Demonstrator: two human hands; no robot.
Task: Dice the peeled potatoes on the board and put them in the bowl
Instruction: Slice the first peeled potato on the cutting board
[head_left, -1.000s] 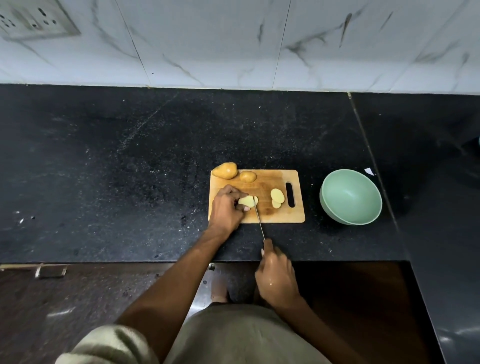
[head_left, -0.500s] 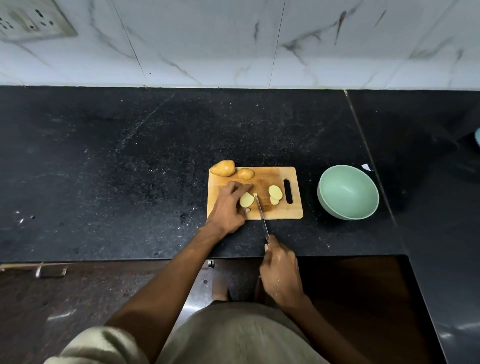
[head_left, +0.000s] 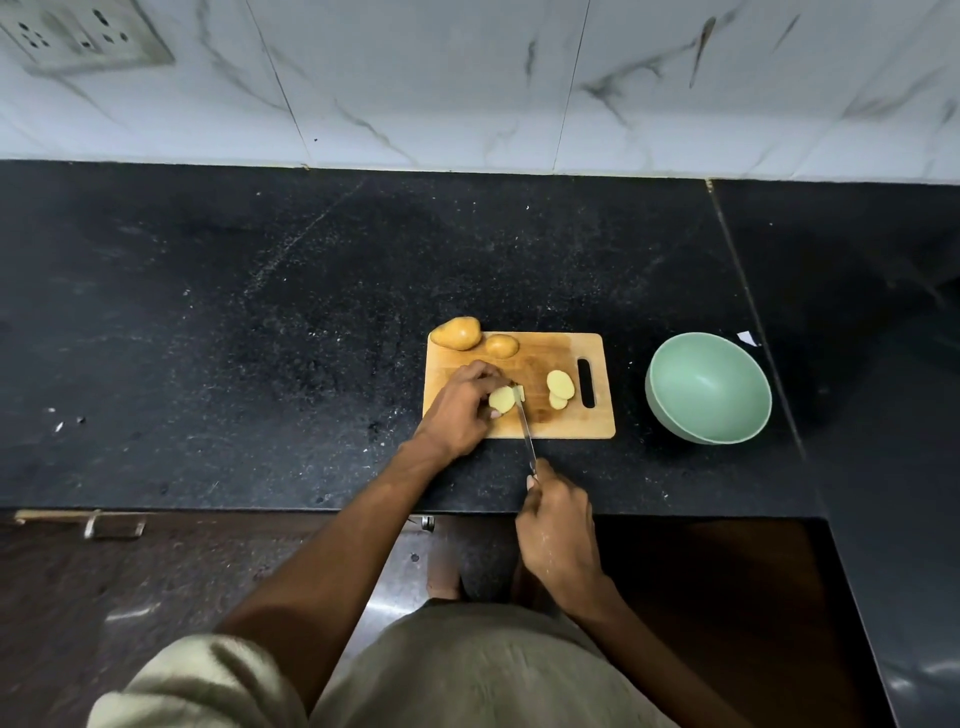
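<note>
A wooden cutting board (head_left: 561, 426) lies on the black counter. My left hand (head_left: 460, 408) pins a pale peeled potato piece (head_left: 501, 399) to the board. My right hand (head_left: 558, 525) grips a knife (head_left: 525, 431) whose blade meets the right side of that piece, where a thin slice stands. Two cut slices (head_left: 560, 387) lie near the board's handle slot. Two whole brown potatoes, a larger one (head_left: 457, 332) and a smaller one (head_left: 501, 345), rest at the board's far left corner. The green bowl (head_left: 709, 387) stands to the right of the board, with nothing in it.
The black granite counter (head_left: 260, 338) runs left and right, with a seam beyond the bowl. A marble-tiled wall (head_left: 467, 78) with a socket plate (head_left: 78, 36) rises behind. A scrap of white paper (head_left: 747, 338) lies behind the bowl. Dark cabinet fronts sit below the counter edge.
The knife blade has moved in against the held piece and a thin slice has come off its right side. My left hand stays on the piece.
</note>
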